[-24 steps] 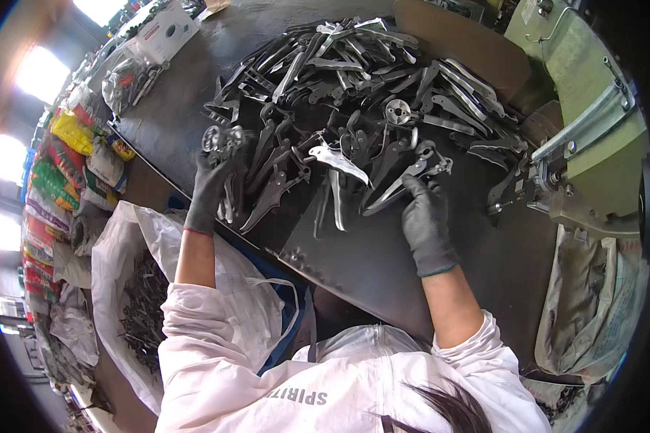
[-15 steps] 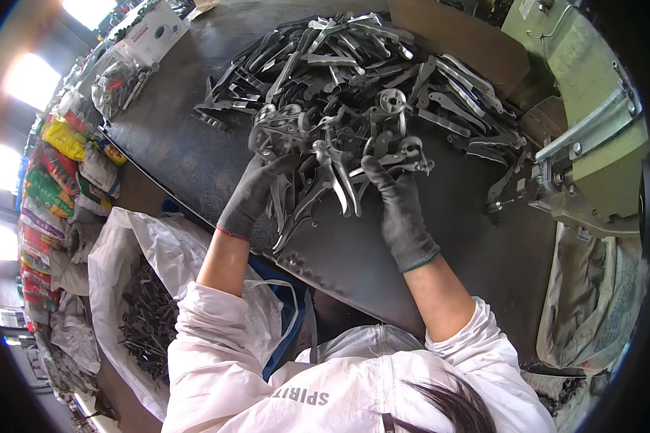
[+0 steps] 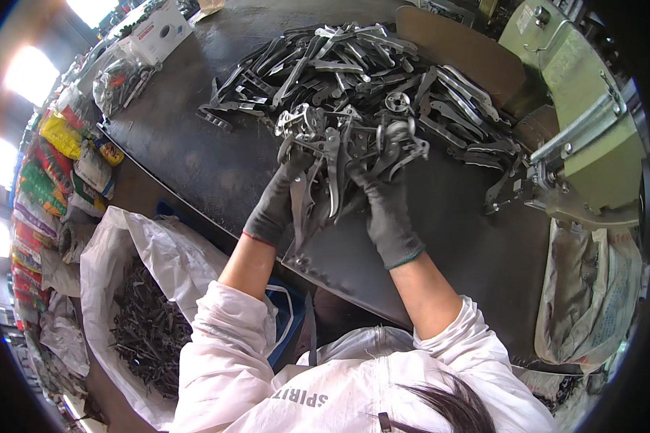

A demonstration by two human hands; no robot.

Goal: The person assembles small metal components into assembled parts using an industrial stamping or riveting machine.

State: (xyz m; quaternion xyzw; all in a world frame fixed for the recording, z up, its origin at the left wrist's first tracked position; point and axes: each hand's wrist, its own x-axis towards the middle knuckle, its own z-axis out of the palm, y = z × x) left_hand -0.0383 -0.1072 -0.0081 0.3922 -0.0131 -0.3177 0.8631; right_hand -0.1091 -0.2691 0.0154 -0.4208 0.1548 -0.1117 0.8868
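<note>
Between my hands is a bunch of grey metal lever-handled parts [image 3: 332, 162], with curved handles hanging down and round, ring-like ends on top; I cannot tell their exact kind. My left hand [image 3: 280, 193], in a dark grey glove, is closed round the bunch's left side. From the right, my gloved right hand [image 3: 388, 213] grips it, its thumb against the parts. The bunch is over the dark metal table [image 3: 469, 245]. Just beyond lies a heap of long, flat metal handles [image 3: 325, 65]. Palms and some fingertips are hidden behind the parts.
A green machine [image 3: 592, 123] with a spring stands at the right table edge. Below left, an open white sack [image 3: 105, 289] holds small dark metal pieces. A white box [image 3: 159, 35] and a clear bag of parts [image 3: 115, 85] sit far left. A cloth-like sack [image 3: 581, 296] hangs at right.
Both hands have come closer together, squeezing the spread bunch of metal parts into a tighter cluster. My left hand has moved right; the right hand has shifted slightly left.
</note>
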